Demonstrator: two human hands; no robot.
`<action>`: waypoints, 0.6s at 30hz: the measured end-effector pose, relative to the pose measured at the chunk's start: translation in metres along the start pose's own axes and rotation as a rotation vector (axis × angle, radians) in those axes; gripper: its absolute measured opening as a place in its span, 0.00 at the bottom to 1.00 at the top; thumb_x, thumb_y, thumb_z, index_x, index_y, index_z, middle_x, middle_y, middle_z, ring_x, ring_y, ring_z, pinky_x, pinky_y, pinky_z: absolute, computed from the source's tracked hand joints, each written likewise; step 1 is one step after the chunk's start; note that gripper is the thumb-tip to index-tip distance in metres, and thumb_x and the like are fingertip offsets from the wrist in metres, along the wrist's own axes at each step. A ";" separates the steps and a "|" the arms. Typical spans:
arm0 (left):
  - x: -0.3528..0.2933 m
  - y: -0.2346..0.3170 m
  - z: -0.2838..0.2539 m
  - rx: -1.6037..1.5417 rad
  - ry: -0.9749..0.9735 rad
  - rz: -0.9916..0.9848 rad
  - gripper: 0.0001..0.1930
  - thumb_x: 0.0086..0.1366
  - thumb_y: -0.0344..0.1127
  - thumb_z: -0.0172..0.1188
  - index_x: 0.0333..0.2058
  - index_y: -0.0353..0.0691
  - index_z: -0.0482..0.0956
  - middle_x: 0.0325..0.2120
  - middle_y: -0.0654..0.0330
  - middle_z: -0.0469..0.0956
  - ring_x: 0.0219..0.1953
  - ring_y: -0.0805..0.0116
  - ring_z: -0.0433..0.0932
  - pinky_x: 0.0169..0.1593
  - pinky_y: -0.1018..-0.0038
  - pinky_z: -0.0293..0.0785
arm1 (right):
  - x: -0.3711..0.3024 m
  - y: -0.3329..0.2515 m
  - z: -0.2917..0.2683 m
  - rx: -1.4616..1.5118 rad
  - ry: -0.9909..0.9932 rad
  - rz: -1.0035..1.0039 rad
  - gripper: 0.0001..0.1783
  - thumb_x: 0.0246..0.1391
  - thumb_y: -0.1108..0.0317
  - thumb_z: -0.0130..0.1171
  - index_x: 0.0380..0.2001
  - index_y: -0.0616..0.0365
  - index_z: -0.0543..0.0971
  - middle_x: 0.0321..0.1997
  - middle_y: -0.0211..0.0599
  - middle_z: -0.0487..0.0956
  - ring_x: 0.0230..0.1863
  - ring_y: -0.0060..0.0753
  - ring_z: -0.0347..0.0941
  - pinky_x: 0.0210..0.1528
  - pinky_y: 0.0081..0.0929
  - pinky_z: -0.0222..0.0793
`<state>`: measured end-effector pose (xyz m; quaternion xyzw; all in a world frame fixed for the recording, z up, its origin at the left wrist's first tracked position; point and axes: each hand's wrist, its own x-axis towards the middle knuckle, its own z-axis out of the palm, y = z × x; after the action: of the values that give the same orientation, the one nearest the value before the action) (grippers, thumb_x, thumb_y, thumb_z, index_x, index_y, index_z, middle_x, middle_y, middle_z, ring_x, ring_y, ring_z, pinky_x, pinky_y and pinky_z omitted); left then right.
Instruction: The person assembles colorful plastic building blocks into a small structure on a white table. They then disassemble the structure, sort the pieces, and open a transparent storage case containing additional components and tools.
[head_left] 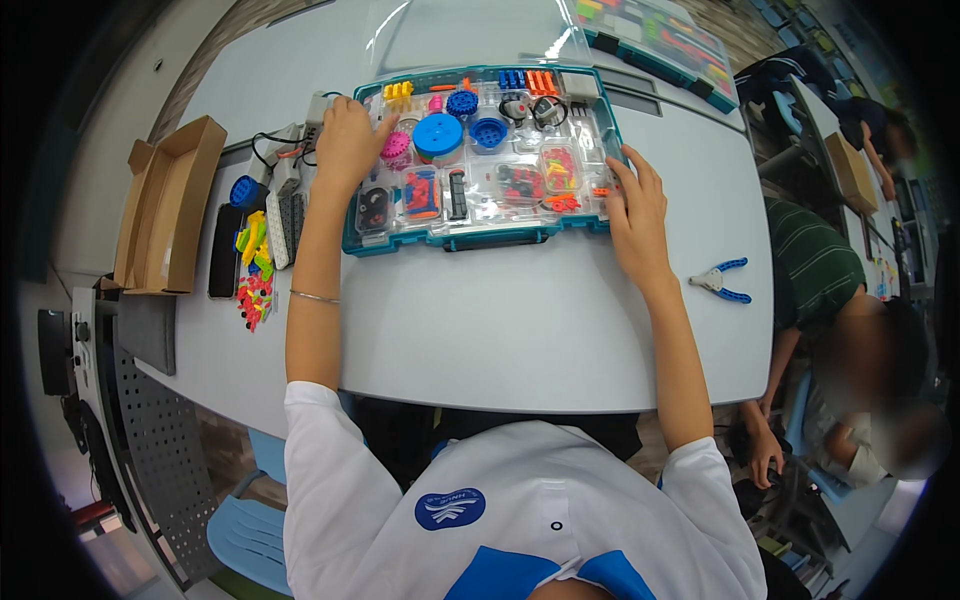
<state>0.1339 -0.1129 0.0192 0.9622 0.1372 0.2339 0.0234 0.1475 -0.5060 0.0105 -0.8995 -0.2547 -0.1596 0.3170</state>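
Observation:
A teal-rimmed plastic parts case (452, 240) lies on the table with its clear lid (470, 35) tipped back behind it. Inside are a big blue wheel (438, 137), smaller blue wheels (489, 133), a pink gear (396, 149), small clear boxes of red and yellow pieces (560, 168), and grey motors with cables (549, 112). My left hand (348, 145) grips the case's left rim, its thumb over the inside. At the right rim, my right hand (638, 210) has its fingers along the edge, beside some orange pieces (562, 202).
Left of the case lie yellow and red loose pieces (254, 243), a black phone (225, 250), grey beams (288, 228) and an open cardboard box (150, 220). Blue-handled pliers (722, 281) rest at right. A second closed case (665, 55) stands behind. Other people sit at right.

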 end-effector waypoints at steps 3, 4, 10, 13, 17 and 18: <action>0.003 -0.006 0.001 -0.050 0.022 0.010 0.17 0.68 0.45 0.59 0.37 0.32 0.81 0.41 0.49 0.77 0.45 0.48 0.78 0.50 0.58 0.75 | 0.004 0.008 -0.002 0.078 -0.016 0.012 0.21 0.60 0.70 0.48 0.56 0.60 0.75 0.69 0.44 0.66 0.71 0.47 0.58 0.69 0.44 0.53; 0.005 -0.007 0.000 -0.065 0.020 0.013 0.17 0.68 0.44 0.59 0.37 0.32 0.81 0.41 0.50 0.78 0.45 0.48 0.78 0.49 0.58 0.75 | 0.005 0.010 0.000 0.116 -0.006 0.012 0.21 0.60 0.70 0.48 0.56 0.60 0.75 0.69 0.44 0.66 0.70 0.47 0.58 0.69 0.44 0.53; 0.007 0.010 -0.025 -0.042 0.134 -0.055 0.11 0.66 0.40 0.60 0.33 0.37 0.82 0.36 0.53 0.79 0.41 0.50 0.79 0.45 0.61 0.76 | 0.003 0.008 0.005 0.073 0.062 -0.050 0.18 0.62 0.68 0.52 0.54 0.59 0.77 0.67 0.46 0.67 0.69 0.49 0.59 0.68 0.44 0.55; 0.003 0.015 -0.025 -0.117 0.194 -0.046 0.12 0.65 0.41 0.62 0.30 0.38 0.82 0.36 0.55 0.79 0.40 0.52 0.79 0.45 0.61 0.76 | 0.003 0.003 0.006 0.087 0.097 -0.064 0.17 0.63 0.67 0.53 0.52 0.60 0.78 0.66 0.47 0.68 0.68 0.49 0.60 0.66 0.42 0.59; -0.001 0.022 -0.025 -0.104 0.115 0.020 0.11 0.64 0.41 0.65 0.31 0.40 0.84 0.38 0.57 0.81 0.42 0.54 0.80 0.46 0.61 0.76 | 0.005 0.003 0.007 0.209 0.137 -0.029 0.15 0.64 0.67 0.54 0.50 0.61 0.80 0.64 0.46 0.70 0.66 0.48 0.63 0.64 0.40 0.63; 0.000 0.024 -0.026 -0.132 0.149 0.048 0.10 0.64 0.41 0.66 0.32 0.40 0.85 0.39 0.57 0.81 0.43 0.55 0.80 0.47 0.62 0.76 | 0.006 0.010 0.011 0.191 0.166 -0.053 0.14 0.65 0.66 0.54 0.48 0.60 0.81 0.62 0.46 0.72 0.65 0.47 0.64 0.65 0.40 0.62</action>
<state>0.1285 -0.1362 0.0451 0.9416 0.0999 0.3137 0.0711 0.1592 -0.5033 -0.0005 -0.8420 -0.2653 -0.2167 0.4167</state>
